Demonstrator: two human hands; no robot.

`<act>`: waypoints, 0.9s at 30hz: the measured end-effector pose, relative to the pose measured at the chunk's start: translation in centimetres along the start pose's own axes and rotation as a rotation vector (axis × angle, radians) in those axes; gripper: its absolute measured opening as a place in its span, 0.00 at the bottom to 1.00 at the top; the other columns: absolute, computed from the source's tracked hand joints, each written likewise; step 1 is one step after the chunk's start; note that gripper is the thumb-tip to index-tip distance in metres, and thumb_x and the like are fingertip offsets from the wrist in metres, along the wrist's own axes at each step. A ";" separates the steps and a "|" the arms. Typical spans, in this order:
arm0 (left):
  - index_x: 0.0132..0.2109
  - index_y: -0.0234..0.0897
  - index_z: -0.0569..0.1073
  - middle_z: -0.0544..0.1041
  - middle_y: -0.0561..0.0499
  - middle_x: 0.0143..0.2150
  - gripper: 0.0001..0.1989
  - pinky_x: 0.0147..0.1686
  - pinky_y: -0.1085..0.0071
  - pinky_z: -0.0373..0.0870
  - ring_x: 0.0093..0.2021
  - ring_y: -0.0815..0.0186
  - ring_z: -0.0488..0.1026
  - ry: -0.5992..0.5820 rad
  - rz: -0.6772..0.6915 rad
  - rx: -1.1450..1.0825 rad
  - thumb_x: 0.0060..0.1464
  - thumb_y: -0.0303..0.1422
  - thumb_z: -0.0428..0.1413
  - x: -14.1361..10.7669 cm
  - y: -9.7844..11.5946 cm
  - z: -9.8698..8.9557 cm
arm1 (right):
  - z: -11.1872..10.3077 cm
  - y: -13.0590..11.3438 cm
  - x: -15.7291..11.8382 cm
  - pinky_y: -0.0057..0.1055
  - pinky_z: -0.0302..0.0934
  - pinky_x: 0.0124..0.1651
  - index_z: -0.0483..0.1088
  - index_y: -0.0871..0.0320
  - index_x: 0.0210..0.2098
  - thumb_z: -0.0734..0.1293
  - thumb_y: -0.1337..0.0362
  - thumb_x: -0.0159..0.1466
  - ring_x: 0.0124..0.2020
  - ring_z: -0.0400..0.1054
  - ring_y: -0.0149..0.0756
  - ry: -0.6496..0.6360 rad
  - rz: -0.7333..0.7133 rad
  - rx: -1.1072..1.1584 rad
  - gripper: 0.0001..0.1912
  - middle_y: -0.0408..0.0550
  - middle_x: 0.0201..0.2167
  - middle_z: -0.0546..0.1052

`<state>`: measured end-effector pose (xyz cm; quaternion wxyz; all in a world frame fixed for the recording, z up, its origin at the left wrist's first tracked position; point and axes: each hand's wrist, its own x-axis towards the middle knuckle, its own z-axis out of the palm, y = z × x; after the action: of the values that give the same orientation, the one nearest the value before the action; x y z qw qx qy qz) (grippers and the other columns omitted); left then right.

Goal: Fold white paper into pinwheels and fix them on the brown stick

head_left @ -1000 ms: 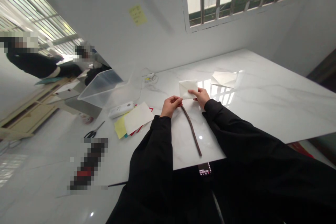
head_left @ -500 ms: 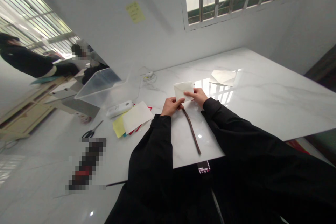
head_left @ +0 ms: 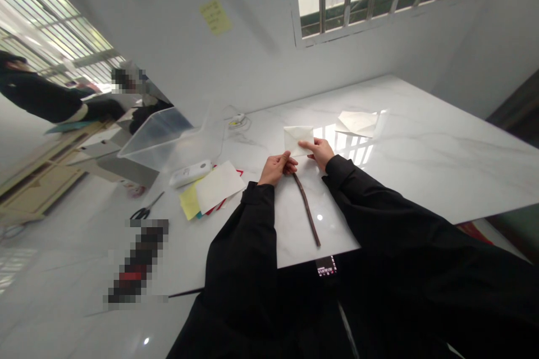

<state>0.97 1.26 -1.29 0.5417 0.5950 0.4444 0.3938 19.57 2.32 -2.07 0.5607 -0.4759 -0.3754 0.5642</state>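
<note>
A small white envelope [head_left: 300,133] is held up over the table, its flap creases facing me. My right hand [head_left: 320,152] grips its lower right part, thumb across the front and fingers behind. At the lower left corner, my left hand [head_left: 273,170] pinches the paper between thumb and curled fingers. A thin, slightly bent brown stick [head_left: 307,207] lies on the marble-patterned table [head_left: 421,162], its top end close under my left fingers. Another white envelope-like folded paper [head_left: 357,123] rests farther back on the right.
Left of my hands are white, yellow and red paper sheets [head_left: 219,188], a white elongated device [head_left: 191,174], scissors [head_left: 143,213] and a clear plastic bin [head_left: 158,137]. A cable with a small white plug [head_left: 238,119] lies by the wall. Two people are at the far left.
The envelope has shifted slightly up and to the right and become more level. My left fingers have slid toward its lower corner. The stick stays on the table.
</note>
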 end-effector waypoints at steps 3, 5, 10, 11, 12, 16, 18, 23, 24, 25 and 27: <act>0.27 0.33 0.80 0.77 0.43 0.21 0.37 0.23 0.69 0.63 0.19 0.67 0.70 0.038 -0.011 0.010 0.44 0.68 0.63 0.2 -0.3 -0.2 | -0.1 0.1 0.2 0.28 0.61 0.34 0.77 0.58 0.40 0.78 0.49 0.48 0.37 0.74 0.35 0.011 0.000 0.004 0.25 0.50 0.41 0.83; 0.27 0.33 0.79 0.76 0.44 0.20 0.36 0.23 0.70 0.64 0.19 0.67 0.69 0.085 -0.011 0.003 0.43 0.67 0.64 0.2 -0.4 -0.3 | -0.1 0.1 0.3 0.27 0.61 0.34 0.77 0.57 0.40 0.77 0.49 0.49 0.38 0.74 0.35 0.024 0.003 0.013 0.24 0.50 0.42 0.83; 0.32 0.34 0.79 0.78 0.50 0.25 0.30 0.26 0.72 0.68 0.24 0.68 0.72 0.197 0.049 -0.064 0.40 0.59 0.71 0.1 -0.2 -0.4 | -0.1 0.3 0.1 0.30 0.65 0.35 0.79 0.60 0.37 0.80 0.49 0.48 0.35 0.74 0.37 -0.113 -0.012 -0.062 0.25 0.52 0.37 0.83; 0.35 0.34 0.80 0.79 0.51 0.27 0.30 0.27 0.72 0.68 0.26 0.68 0.73 0.204 0.056 -0.082 0.39 0.57 0.72 0.1 -0.2 -0.4 | 0.0 0.3 -0.1 0.31 0.66 0.37 0.80 0.61 0.36 0.81 0.49 0.47 0.35 0.75 0.38 -0.175 -0.029 -0.087 0.25 0.52 0.36 0.83; 0.38 0.33 0.81 0.79 0.51 0.28 0.31 0.27 0.72 0.68 0.27 0.67 0.74 0.206 0.057 -0.095 0.38 0.56 0.73 0.0 -0.2 -0.4 | 0.0 0.3 -0.2 0.32 0.67 0.38 0.80 0.62 0.35 0.82 0.49 0.47 0.35 0.75 0.38 -0.233 -0.048 -0.114 0.25 0.52 0.35 0.84; 0.38 0.30 0.82 0.80 0.49 0.27 0.31 0.26 0.72 0.66 0.26 0.67 0.72 0.207 0.026 -0.084 0.35 0.52 0.75 0.1 -0.4 -0.7 | 0.2 0.1 -0.6 0.33 0.69 0.40 0.82 0.63 0.33 0.82 0.48 0.46 0.35 0.75 0.40 -0.323 -0.091 -0.228 0.25 0.50 0.31 0.83; 0.37 0.30 0.82 0.80 0.48 0.28 0.30 0.27 0.71 0.67 0.26 0.66 0.73 0.206 0.018 -0.089 0.35 0.51 0.75 0.2 -0.6 -0.7 | 0.3 0.1 -0.6 0.33 0.69 0.39 0.82 0.63 0.33 0.82 0.48 0.47 0.34 0.76 0.40 -0.315 -0.095 -0.242 0.25 0.50 0.31 0.83; 0.40 0.30 0.83 0.83 0.45 0.33 0.31 0.33 0.69 0.71 0.31 0.62 0.77 0.197 0.010 -0.154 0.34 0.50 0.75 0.3 -0.8 -0.6 | 0.2 0.1 -0.5 0.34 0.69 0.40 0.82 0.63 0.34 0.82 0.50 0.48 0.35 0.76 0.41 -0.286 -0.085 -0.231 0.23 0.51 0.32 0.84; 0.40 0.30 0.83 0.83 0.45 0.33 0.31 0.32 0.69 0.71 0.31 0.62 0.77 0.199 0.008 -0.153 0.34 0.49 0.75 0.3 -0.7 -0.5 | 0.2 0.2 -0.5 0.34 0.69 0.39 0.82 0.63 0.34 0.81 0.50 0.49 0.34 0.76 0.41 -0.287 -0.087 -0.234 0.23 0.51 0.32 0.84; 0.40 0.30 0.83 0.83 0.45 0.33 0.30 0.32 0.69 0.70 0.31 0.62 0.76 0.199 0.006 -0.148 0.34 0.49 0.75 0.2 -0.6 -0.5 | 0.2 0.2 -0.4 0.34 0.69 0.39 0.82 0.62 0.33 0.81 0.50 0.49 0.34 0.76 0.41 -0.290 -0.092 -0.239 0.22 0.51 0.32 0.83; 0.40 0.30 0.83 0.83 0.46 0.32 0.30 0.30 0.70 0.69 0.30 0.63 0.76 0.198 0.009 -0.131 0.35 0.49 0.75 0.1 -0.4 -0.5 | 0.2 0.3 -0.4 0.33 0.68 0.38 0.82 0.62 0.33 0.80 0.49 0.50 0.33 0.75 0.40 -0.301 -0.109 -0.252 0.22 0.50 0.31 0.83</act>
<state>0.51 1.50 -1.65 0.5310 0.5184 0.4666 0.4812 19.27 1.90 -2.30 0.4641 -0.4314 -0.5479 0.5463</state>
